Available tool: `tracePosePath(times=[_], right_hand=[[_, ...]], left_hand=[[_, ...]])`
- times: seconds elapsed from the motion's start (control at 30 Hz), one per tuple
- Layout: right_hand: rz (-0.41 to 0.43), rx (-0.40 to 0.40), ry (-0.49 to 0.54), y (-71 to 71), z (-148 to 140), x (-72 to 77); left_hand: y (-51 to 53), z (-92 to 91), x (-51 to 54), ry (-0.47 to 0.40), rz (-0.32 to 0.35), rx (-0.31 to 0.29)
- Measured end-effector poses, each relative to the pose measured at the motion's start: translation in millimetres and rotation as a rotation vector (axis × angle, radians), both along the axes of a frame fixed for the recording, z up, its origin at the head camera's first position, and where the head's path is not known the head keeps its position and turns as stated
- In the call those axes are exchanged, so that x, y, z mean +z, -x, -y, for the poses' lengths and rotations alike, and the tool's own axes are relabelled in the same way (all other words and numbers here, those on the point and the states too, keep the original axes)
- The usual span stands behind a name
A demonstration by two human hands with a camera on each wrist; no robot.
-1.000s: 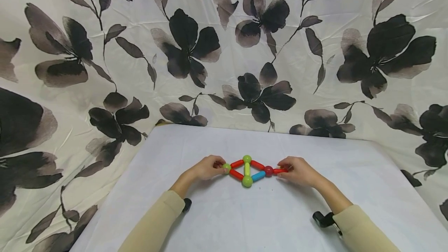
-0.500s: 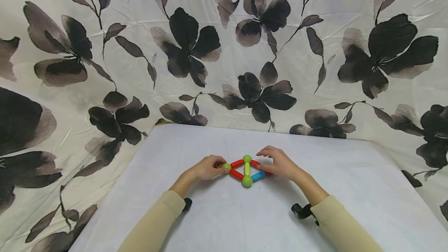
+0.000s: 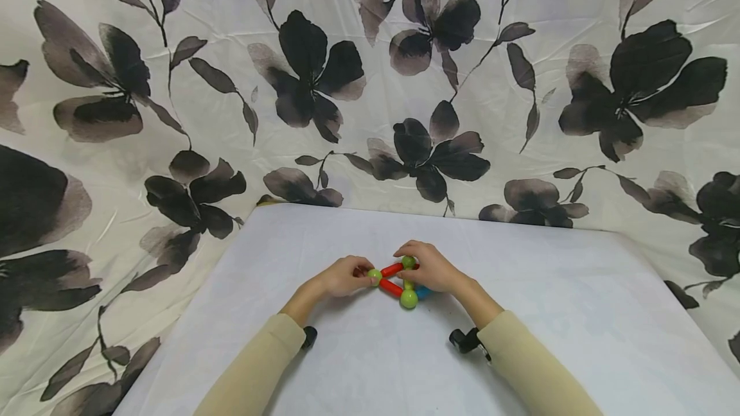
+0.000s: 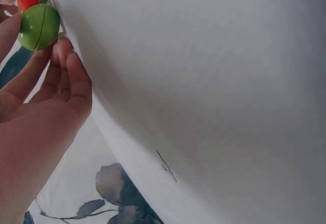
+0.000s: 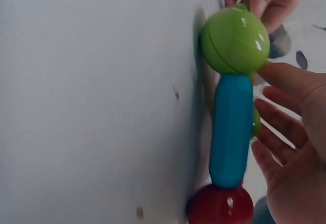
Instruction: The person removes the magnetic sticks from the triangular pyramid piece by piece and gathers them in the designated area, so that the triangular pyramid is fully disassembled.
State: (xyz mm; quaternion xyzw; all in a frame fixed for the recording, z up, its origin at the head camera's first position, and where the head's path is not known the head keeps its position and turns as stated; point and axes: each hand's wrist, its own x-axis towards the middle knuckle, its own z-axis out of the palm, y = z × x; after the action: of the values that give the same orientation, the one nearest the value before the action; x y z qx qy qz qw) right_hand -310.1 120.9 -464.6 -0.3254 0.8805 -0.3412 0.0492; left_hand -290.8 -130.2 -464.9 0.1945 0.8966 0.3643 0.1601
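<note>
A flat diamond of toy balls and rods lies on the white-covered table. My left hand (image 3: pixel 347 277) pinches the green ball (image 3: pixel 374 277) at its left corner. Two red rods (image 3: pixel 391 289) run from that ball to the far green ball (image 3: pixel 409 262) and the near green ball (image 3: pixel 408 299). Over the diamond's right part hovers my right hand (image 3: pixel 433 267), its fingers loosely extended around the far green ball. In the right wrist view, a blue rod (image 5: pixel 232 130) joins a green ball to a dark red ball (image 5: pixel 221 206). The head view hides that red ball behind my right hand.
A white cloth covers the table (image 3: pixel 324 364). Behind it hangs a floral-patterned cloth (image 3: pixel 370 82). A black wrist camera (image 3: pixel 464 341) sits on my right wrist, another (image 3: pixel 309 338) on my left.
My right hand has let go of the red rod at the right end and moved left over the diamond to the far green ball. My left hand stays on its ball.
</note>
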Motion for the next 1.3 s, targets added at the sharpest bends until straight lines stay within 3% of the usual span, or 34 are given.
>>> tracePosePath(times=[0.23, 0.53, 1.17, 1.3], right_hand=[[0.013, 0.015, -0.042, 4.7, 12, -5.7], [-0.031, 0.056, -0.071, 6.5, 21, -5.7], [-0.066, 0.053, -0.098, 6.6, 24, -4.3], [-0.039, 0.002, -0.084, 7.1, 24, -4.4]], left_hand=[[-0.7, -0.4, 0.3, 0.008, -0.001, 0.0], [-1.3, -0.5, 1.0, 0.001, 0.008, -0.005], [-3.7, 0.4, 0.3, -0.007, -0.003, -0.028], [-3.3, 1.1, 0.6, -0.005, -0.004, -0.037]])
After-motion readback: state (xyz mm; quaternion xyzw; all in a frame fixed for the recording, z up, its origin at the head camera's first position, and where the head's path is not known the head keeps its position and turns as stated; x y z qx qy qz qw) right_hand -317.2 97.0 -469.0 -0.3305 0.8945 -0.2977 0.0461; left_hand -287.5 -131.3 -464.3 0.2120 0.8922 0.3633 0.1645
